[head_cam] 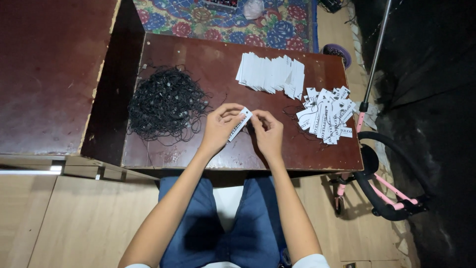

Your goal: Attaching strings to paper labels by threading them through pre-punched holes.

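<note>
My left hand [219, 128] holds a white paper tag [240, 124] by its edge above the low brown table [198, 59]. My right hand [268, 133] is right beside it, fingertips pinched at the tag's upper end; a thin black string seems to be between them, though it is too small to be sure. A tangled heap of black strings [166, 103] lies to the left of my hands. A fanned row of blank white tags [271, 73] lies at the back of the table. A pile of strung, printed tags [327, 115] lies to the right.
A larger dark red tabletop [49, 69] stands to the left. A pink and black scooter [386, 191] leans at the right of the table, beside a metal pole [375, 54]. A flowered rug [223, 20] lies beyond the table. My blue-trousered knees [223, 218] are under the table's front edge.
</note>
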